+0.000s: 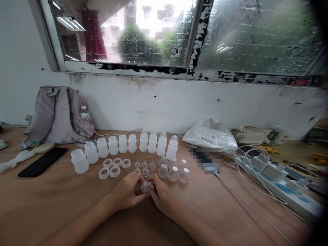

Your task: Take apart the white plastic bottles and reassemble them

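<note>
Close in front of me, my left hand (126, 191) is closed around a small clear ribbed bottle collar (146, 187). Fingertips of my right hand (162, 195) pinch its right end, where a nipple may sit, though the fingers partly hide it. Just beyond my hands lie several clear silicone nipples (144, 165). White rings (104, 173) are grouped to the left of these, and clear domed caps (173, 174) to the right. Behind them runs a curved row of frosted baby bottles (102, 148), uncovered; several capped bottles (161, 145) continue it on the right.
A black phone (43, 162) and grey backpack (55, 116) are at the left. Toward the right are a plastic bag (211, 136), a partly blurred-out dark device (205, 159) with a cable, and a white power strip (289, 191) with chargers. Wall and window stand behind.
</note>
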Demonstrator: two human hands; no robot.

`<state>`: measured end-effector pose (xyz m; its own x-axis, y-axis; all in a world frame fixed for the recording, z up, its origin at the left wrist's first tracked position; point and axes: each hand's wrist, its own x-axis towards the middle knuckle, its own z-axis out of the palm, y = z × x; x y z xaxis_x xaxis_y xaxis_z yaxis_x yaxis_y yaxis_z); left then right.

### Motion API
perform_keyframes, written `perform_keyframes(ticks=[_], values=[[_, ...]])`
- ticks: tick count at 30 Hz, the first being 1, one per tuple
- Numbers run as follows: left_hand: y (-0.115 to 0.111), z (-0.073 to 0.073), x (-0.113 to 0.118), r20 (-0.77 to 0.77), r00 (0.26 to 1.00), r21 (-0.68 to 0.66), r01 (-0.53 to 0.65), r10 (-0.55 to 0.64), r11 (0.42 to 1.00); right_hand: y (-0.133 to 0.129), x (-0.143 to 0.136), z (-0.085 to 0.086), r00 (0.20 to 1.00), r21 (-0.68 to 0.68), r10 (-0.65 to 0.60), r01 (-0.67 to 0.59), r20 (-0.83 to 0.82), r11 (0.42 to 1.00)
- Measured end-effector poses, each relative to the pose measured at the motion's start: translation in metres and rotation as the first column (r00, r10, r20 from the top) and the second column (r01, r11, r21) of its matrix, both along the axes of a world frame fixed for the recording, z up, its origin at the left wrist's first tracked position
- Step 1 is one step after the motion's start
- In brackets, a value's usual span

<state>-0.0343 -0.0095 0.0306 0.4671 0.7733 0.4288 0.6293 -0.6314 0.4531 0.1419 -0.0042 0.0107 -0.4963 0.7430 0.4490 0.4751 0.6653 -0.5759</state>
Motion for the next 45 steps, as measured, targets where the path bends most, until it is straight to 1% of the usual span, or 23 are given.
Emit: perform_keyframes(ticks=[2,4,7,9,12,17,20,26,30,35,40,45], values=[[0.001,-0.001,-0.003,-0.019,1.0,0.021,0.011,-0.011,1.0,0.0,0.001,0.001,0.998,-0.01,-0.04,0.039,-0.045,0.999],[0.002,-0.002,-0.007,-0.048,0.999,0.035,0.023,-0.022,0.999,0.003,0.003,0.002,0.988,-0.008,-0.129,0.129,-0.09,0.992],[0.005,-0.002,-0.018,-0.126,0.992,0.066,0.037,-0.029,0.997,0.011,0.008,0.002,0.95,-0.008,-0.286,0.288,-0.128,0.958],[0.008,-0.001,-0.025,-0.182,0.983,0.099,0.03,-0.012,0.995,0.017,0.011,0.0,0.933,-0.01,-0.336,0.338,-0.126,0.941],[0.012,0.001,-0.032,-0.223,0.975,0.132,0.009,0.021,0.991,0.023,0.012,-0.001,0.938,0.022,-0.336,0.339,-0.079,0.941],[0.015,0.004,-0.036,-0.231,0.969,0.183,-0.04,0.083,0.982,0.024,0.011,-0.003,0.934,0.095,-0.356,0.352,0.019,0.931],[0.016,0.005,-0.038,-0.234,0.963,0.219,-0.081,0.132,0.972,0.024,0.013,-0.003,0.93,0.073,-0.365,0.361,0.049,0.93],[0.02,0.003,-0.041,-0.244,0.947,0.278,-0.137,0.207,0.951,0.024,0.015,0.0,0.934,0.013,-0.357,0.357,-0.007,0.934],[0.023,-0.001,-0.042,-0.253,0.928,0.307,-0.19,0.272,0.932,0.025,0.016,0.002,0.934,0.001,-0.358,0.358,0.008,0.934],[0.025,-0.003,-0.044,-0.268,0.897,0.292,-0.273,0.352,0.917,0.028,0.018,-0.002,0.929,0.069,-0.363,0.359,0.065,0.931],[0.025,-0.002,-0.045,-0.279,0.88,0.285,-0.307,0.385,0.908,0.028,0.02,-0.004,0.926,0.044,-0.358,0.355,0.122,0.934],[0.025,-0.003,-0.046,-0.274,0.875,0.298,-0.318,0.399,0.9,0.025,0.02,0.0,0.935,0.044,-0.319,0.316,0.157,0.948]])
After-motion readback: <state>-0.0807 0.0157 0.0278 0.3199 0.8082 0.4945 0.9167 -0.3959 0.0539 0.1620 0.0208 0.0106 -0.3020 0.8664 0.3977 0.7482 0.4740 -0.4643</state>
